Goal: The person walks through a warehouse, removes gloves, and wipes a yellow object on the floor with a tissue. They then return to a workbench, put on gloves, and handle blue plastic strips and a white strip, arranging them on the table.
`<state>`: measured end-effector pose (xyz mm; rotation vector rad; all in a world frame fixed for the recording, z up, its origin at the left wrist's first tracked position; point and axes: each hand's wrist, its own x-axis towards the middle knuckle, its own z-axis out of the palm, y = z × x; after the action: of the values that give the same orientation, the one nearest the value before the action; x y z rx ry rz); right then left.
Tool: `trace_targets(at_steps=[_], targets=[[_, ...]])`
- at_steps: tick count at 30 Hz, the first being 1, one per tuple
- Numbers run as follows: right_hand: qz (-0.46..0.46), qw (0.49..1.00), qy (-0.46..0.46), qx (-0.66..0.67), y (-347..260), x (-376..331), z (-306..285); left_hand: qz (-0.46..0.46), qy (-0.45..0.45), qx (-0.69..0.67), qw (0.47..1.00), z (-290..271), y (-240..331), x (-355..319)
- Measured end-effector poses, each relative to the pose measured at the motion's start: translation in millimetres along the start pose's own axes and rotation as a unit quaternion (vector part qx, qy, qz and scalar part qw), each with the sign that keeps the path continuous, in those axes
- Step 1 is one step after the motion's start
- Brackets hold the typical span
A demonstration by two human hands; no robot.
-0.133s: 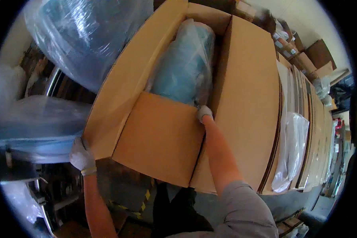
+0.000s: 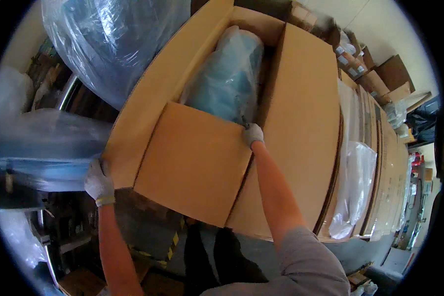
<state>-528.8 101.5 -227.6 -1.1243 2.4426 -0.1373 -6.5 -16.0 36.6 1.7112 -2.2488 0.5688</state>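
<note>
A long, open cardboard box (image 2: pixel 293 98) lies before me with its side flaps spread. Inside it is a blue roll-shaped bundle (image 2: pixel 227 74) in clear plastic wrap. The near end flap (image 2: pixel 195 160) is folded inward over the close end of the bundle. My right hand (image 2: pixel 253 135), in a pale knit glove, is closed on the far right corner of this end flap; its fingertips are partly hidden. My left hand (image 2: pixel 99 182), gloved likewise, grips the outer near corner of the left side flap (image 2: pixel 153 98).
Large plastic-wrapped blue bundles (image 2: pixel 49 148) crowd the left, beside a metal rail (image 2: pixel 68 92). Flattened cardboard sheets (image 2: pixel 387 172) stand in a row at right, with clear plastic film (image 2: pixel 352 190) over them. Small boxes (image 2: pixel 352 64) are piled far right. Yellow-black tape (image 2: pixel 173 245) marks the floor.
The whole scene sits slightly higher and further left in the picture. Both hands keep their hold on the same flaps.
</note>
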Motion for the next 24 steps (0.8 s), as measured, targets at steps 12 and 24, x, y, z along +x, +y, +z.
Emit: trace_targets(at_steps=[12,24], targets=[[-0.252,0.844,-0.05,0.471,-52.5,-414.7,-254.3,-0.207,-0.112,-0.595,0.769,-120.0,-36.6,-95.7],[-0.33,0.776,-0.523,0.128,-108.6,-610.0,47.3,-0.196,-0.17,-0.36,0.896,-277.5,-201.0,-374.7]])
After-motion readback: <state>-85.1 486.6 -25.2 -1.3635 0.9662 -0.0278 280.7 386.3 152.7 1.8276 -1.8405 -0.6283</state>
